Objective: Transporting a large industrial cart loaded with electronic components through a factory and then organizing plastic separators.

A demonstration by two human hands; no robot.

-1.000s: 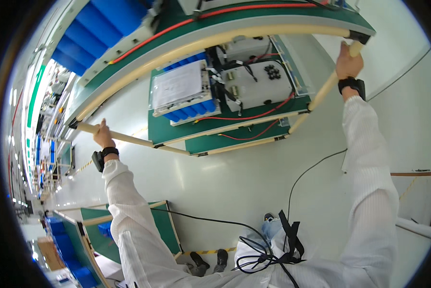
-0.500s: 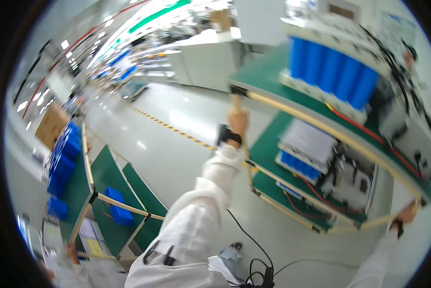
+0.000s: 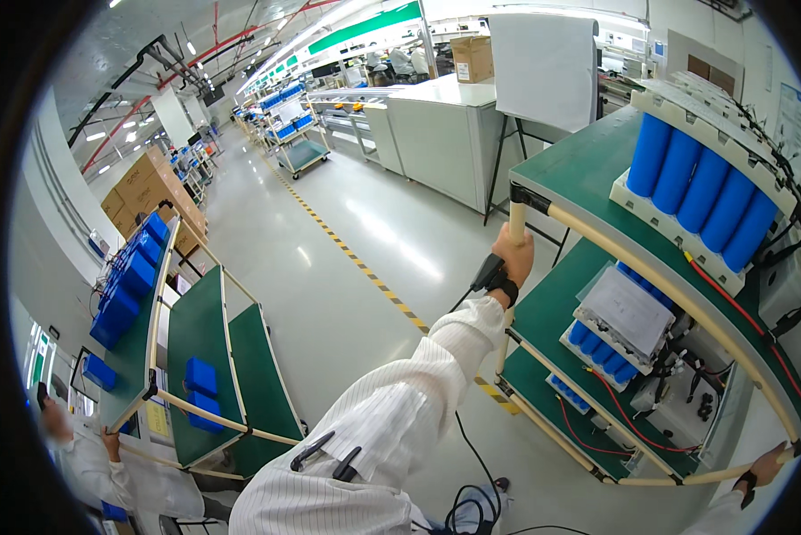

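Gripping the cream upright post (image 3: pixel 515 234) at the near-left corner of the green trolley (image 3: pixel 587 178), the left hand (image 3: pixel 513 252) has its fingers closed fully round the tube, just under the black corner joint, with a black strap on the wrist. The right hand (image 3: pixel 768 463) sits at the lower right edge of the view, fingers wrapped round the cream rail (image 3: pixel 685 478) at the trolley's other end, though the fisheye rim blurs the detail.

Between the two hands the trolley shows three green shelves. On the top one lies a white-framed pack of five blue cylinder cells (image 3: pixel 699 192); on the middle shelf, a second pack (image 3: pixel 619 325) under a clear sheet, red wires trailing from it.

Far left stands another green rack (image 3: pixel 209 357) carrying blue blocks, and a second person in white (image 3: pixel 97 464) holds its near corner. A yellow-and-black floor line (image 3: pixel 365 267) runs away down the aisle.

Compared with half a second ago, the view has swung: the trolley now sits further right, and the left hand appears higher and nearer the centre.
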